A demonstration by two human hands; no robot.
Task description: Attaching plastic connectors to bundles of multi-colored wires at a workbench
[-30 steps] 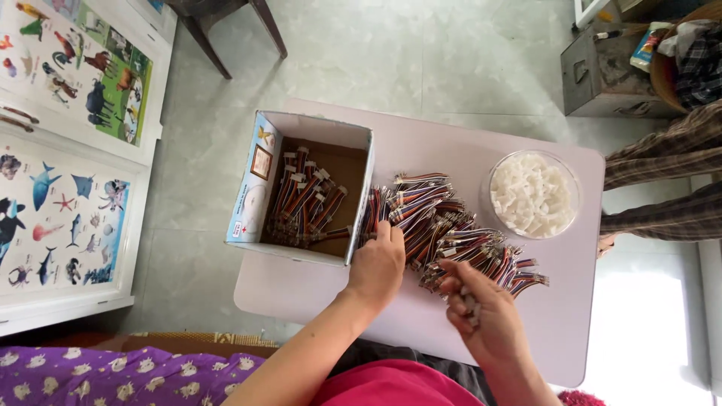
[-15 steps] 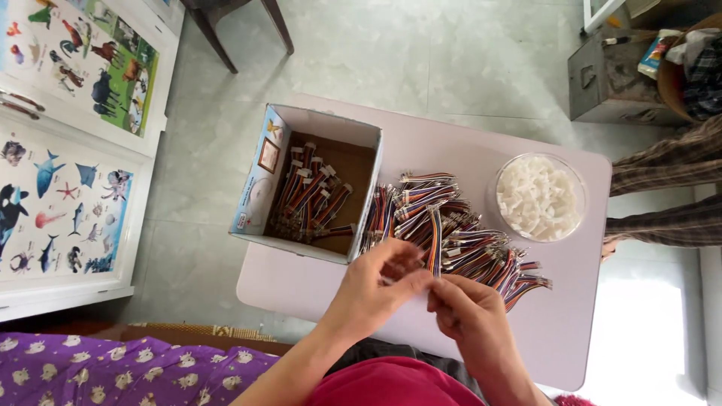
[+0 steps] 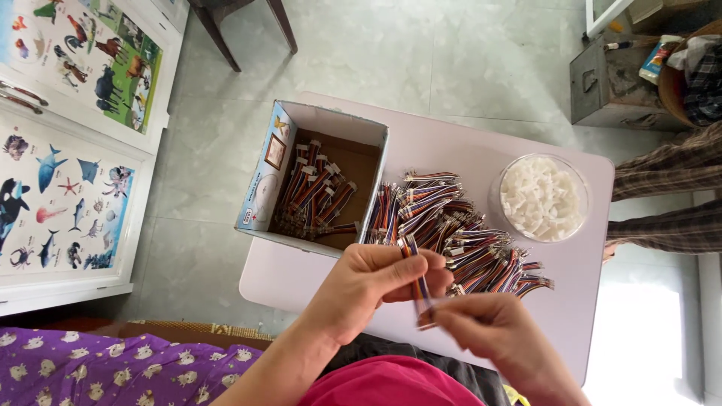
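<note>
Left hand (image 3: pixel 372 282): fingers curled around the upper part of a short multicoloured wire bundle (image 3: pixel 415 274), gripping it above the desk's (image 3: pixel 316 274) near edge.
Right hand (image 3: pixel 492 338): fingertips pinched on the bundle's lower end.
Wire pile (image 3: pixel 459 233): heaped mid-desk, just beyond both hands.
Cardboard box (image 3: pixel 263 180): open, left of the pile, more wires inside.
Clear bowl (image 3: pixel 543 198): white connectors, far right.
</note>
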